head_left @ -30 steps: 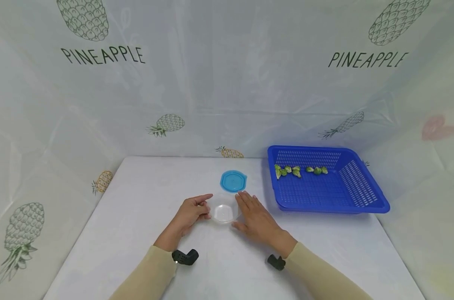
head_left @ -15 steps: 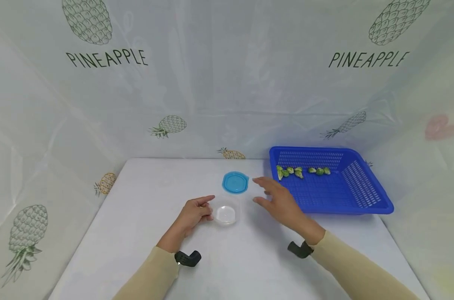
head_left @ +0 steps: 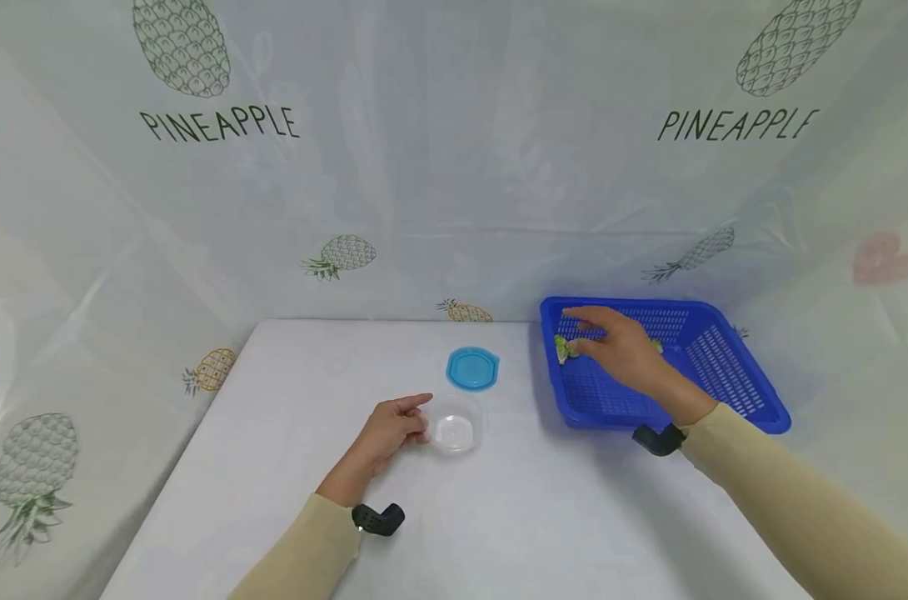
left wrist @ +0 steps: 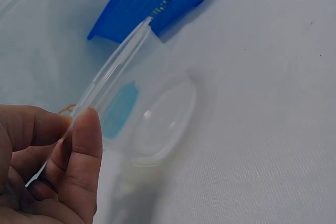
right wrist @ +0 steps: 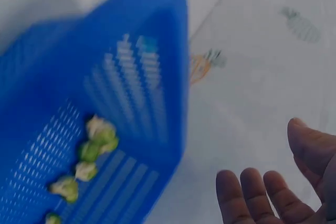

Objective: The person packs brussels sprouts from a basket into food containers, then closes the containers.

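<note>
My left hand (head_left: 386,429) pinches the left rim of a clear plastic container (head_left: 454,432) standing on the white table. In the left wrist view, thumb and fingers (left wrist: 86,150) grip that rim. Over the blue mesh basket (head_left: 604,393) hovers my right hand (head_left: 625,348), thumb and fingers spread with nothing between them. Green Brussels sprouts (head_left: 562,350) lie along the basket's back left; the hand covers most of them in the head view. The right wrist view, slightly blurred, shows several Brussels sprouts (right wrist: 97,142) inside the basket.
A light blue lid (head_left: 472,369) lies flat on the table (head_left: 334,358) behind the container. White sheeting (head_left: 454,167) printed with pineapples hangs behind the table and at both sides. The basket walls rise between its contents and the table.
My right hand has left the container's right side and moved right and away, over the basket. My left hand keeps its grip on the container, which stays in place.
</note>
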`<state>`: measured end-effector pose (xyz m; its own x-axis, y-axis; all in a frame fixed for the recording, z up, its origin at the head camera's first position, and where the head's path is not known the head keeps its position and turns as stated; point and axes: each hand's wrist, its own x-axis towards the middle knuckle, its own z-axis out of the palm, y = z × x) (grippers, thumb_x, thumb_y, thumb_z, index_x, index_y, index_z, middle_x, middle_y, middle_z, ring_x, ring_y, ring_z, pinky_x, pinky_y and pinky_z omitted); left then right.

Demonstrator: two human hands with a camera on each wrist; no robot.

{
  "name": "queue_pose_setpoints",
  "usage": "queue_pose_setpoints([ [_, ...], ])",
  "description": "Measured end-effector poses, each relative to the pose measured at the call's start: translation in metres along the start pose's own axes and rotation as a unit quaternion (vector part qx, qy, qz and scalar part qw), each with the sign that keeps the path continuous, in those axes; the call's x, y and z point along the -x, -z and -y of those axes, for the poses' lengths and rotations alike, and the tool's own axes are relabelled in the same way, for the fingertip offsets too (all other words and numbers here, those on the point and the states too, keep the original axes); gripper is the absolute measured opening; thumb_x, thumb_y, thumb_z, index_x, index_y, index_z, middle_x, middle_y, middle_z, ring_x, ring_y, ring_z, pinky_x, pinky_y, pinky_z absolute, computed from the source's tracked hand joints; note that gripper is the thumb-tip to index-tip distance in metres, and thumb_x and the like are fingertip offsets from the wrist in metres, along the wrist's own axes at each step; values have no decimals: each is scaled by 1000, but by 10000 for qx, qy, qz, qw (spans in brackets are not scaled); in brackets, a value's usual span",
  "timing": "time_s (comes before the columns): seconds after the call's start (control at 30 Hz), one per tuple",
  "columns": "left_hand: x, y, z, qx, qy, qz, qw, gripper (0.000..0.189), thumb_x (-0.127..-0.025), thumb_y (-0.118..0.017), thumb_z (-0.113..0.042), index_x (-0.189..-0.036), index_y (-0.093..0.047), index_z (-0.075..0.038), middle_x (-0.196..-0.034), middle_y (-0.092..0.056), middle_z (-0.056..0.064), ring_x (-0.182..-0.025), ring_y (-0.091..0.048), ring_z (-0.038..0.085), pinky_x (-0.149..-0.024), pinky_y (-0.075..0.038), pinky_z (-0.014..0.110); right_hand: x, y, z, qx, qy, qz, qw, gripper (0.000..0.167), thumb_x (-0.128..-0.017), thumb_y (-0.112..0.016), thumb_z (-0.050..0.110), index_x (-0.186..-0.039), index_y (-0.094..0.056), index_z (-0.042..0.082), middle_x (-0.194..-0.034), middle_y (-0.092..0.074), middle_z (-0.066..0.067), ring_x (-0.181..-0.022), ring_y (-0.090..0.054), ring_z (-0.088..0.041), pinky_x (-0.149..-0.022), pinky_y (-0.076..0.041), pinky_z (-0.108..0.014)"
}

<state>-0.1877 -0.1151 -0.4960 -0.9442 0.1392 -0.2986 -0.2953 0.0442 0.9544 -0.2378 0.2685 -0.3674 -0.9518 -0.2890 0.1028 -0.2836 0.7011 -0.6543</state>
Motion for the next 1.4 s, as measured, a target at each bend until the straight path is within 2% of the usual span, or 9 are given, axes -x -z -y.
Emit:
queue_pose_setpoints([
  [0.1, 1, 0, -1, 5, -11, -19, 10000, 51, -96, -64, 6, -146, -62, -3, -97, -54, 6, -76, -61, 15, -74, -63, 23, -11, 9, -13, 125, -146, 131, 9997, 55, -105, -67, 24, -156, -52, 15, -155, -52, -21, -136, -56, -45, -94, -59, -56],
  [0.23, 1, 0, -1, -38, 4, -29, 10000, 50, -96, -65, 5, -145, -63, -4, -97, -54, 7, -77, -60, 16, -74, -63, 24, -23, 17, -32, 187, -293, 361, 9987, 55, -105, -67, 24, -157, -51, 17, -155, -52, -21, -138, -53, -45, -96, -55, -58],
  [0.37, 2, -1, -2, -68, 21, -22, 10000, 50, -97, -65, 5, -145, -63, -4, -98, -54, 7, -77, -60, 16, -73, -63, 24, -35, 22, -52, 207, -211, 525, 9982, 55, -105, -66, 21, -157, -50, 15, -158, -48, -21, -139, -52, -45, -102, -52, -65],
  [0.53, 3, -2, -2, -87, 89, -14, 9999, 51, -96, -65, 5, -146, -62, -4, -98, -54, 7, -76, -60, 16, -73, -63, 24, -45, 24, -74, 219, -148, 727, 9970, 54, -105, -66, 20, -156, -51, 12, -157, -49, -23, -138, -53, -46, -101, -53, -64],
  [0.73, 1, 0, 0, -174, 122, -100, 9997, 51, -96, -65, 5, -146, -62, -4, -98, -54, 8, -77, -61, 17, -74, -64, 24, -54, 15, -89, 89, -312, 1063, 9938, 53, -105, -66, 19, -156, -52, 14, -157, -49, -24, -137, -54, -46, -103, -53, -64],
  [0.9, -1, 0, 1, -201, 139, -146, 9996, 50, -96, -65, 4, -146, -63, -6, -98, -55, 8, -77, -61, 18, -75, -64, 25, -63, 5, -96, -123, -223, 1255, 9918, 54, -105, -65, 16, -156, -51, 8, -161, -43, -25, -139, -52, -48, -107, -51, -67],
  [1.23, -5, -2, 1, -204, 157, -147, 9996, 50, -95, -67, 3, -144, -65, -6, -98, -55, 8, -77, -61, 17, -74, -64, 26, -73, -11, -113, -305, -130, 1254, 9916, 53, -103, -67, 12, -153, -54, 3, -152, -53, -27, -128, -61, -45, -100, -58, -58],
  [1.4, -5, -1, 3, -171, 181, -193, 9995, 50, -95, -66, 4, -144, -65, -7, -99, -55, 8, -78, -62, 17, -75, -65, 26, -79, -20, -112, -511, -132, 1496, 9873, 52, -103, -65, 8, -152, -53, 0, -149, -56, -29, -129, -62, -45, -104, -56, -56],
])
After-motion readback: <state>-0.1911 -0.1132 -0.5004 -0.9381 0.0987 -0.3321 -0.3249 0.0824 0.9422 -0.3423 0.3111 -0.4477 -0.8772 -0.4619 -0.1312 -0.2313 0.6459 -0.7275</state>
